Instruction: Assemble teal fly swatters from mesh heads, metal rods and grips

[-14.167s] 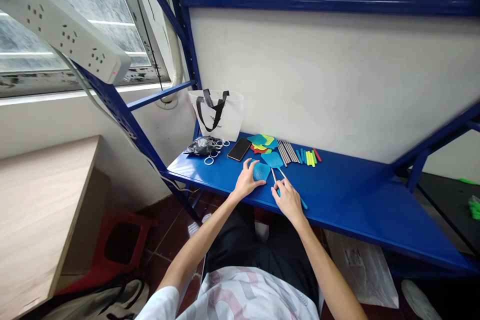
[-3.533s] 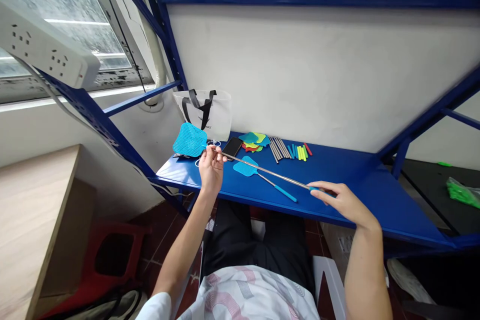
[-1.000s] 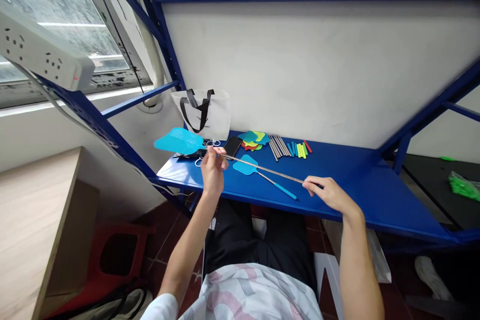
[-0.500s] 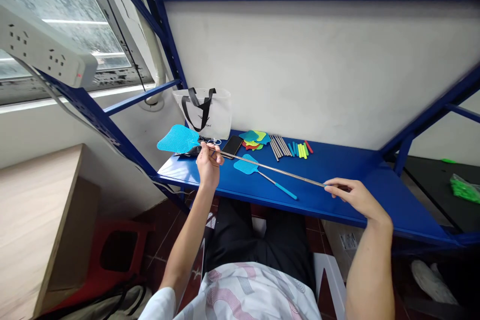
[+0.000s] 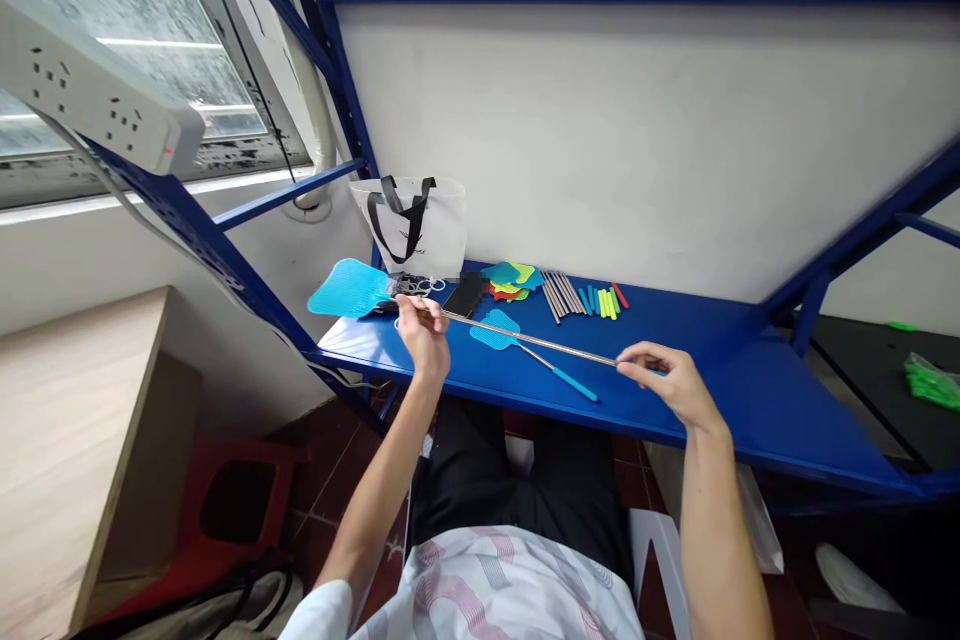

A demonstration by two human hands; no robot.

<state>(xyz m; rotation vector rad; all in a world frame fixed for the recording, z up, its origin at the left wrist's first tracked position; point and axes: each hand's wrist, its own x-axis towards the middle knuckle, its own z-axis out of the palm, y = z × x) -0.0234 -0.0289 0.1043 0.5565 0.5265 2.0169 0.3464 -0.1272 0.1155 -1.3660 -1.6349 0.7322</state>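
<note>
Both of my hands hold one blue fly swatter (image 5: 349,288) above the blue table. My left hand (image 5: 424,332) pinches its metal rod just beside the mesh head, which points left. At the rod's right end my right hand (image 5: 664,375) is closed with thumb and fingers; the handle end is hidden in it. Below the rod, a second blue fly swatter (image 5: 495,332) lies on the table with its blue handle towards the front edge. Behind it are a pile of coloured swatter heads (image 5: 513,278), several metal rods (image 5: 559,295) and short coloured handles (image 5: 604,301).
A black phone (image 5: 465,296) and a white bag with black straps (image 5: 420,230) are at the table's left back. Blue frame posts (image 5: 255,295) rise at the left, carrying a power strip (image 5: 112,90). A green packet (image 5: 930,380) lies far right.
My right hand has moved left, nearer to my left hand, and the stretch of rod between them is shorter. The swatter's head has shifted slightly left and down.
</note>
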